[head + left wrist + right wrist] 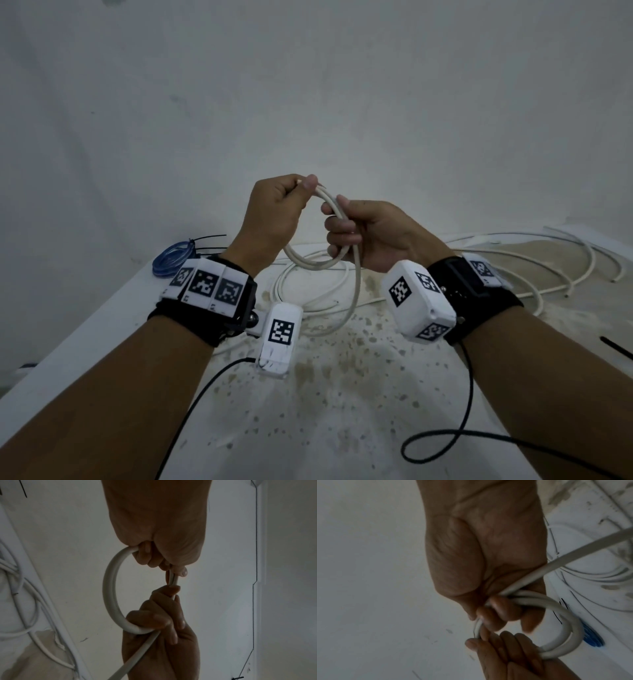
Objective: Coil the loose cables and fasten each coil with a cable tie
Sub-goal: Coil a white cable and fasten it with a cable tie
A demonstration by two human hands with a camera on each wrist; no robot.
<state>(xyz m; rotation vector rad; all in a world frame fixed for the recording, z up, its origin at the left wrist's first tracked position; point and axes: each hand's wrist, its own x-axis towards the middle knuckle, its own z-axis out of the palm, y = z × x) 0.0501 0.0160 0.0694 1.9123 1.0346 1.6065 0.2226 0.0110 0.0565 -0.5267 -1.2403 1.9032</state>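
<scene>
Above the stained white table (342, 394), both hands hold a small coil of white cable (318, 263). The left hand (274, 212) pinches the cable's end between thumb and forefinger at the top of the loop. The right hand (373, 233) curls its grip around the gathered turns, and the loose length trails down to the table. A tied blue cable coil (171, 257) lies at the far left edge.
</scene>
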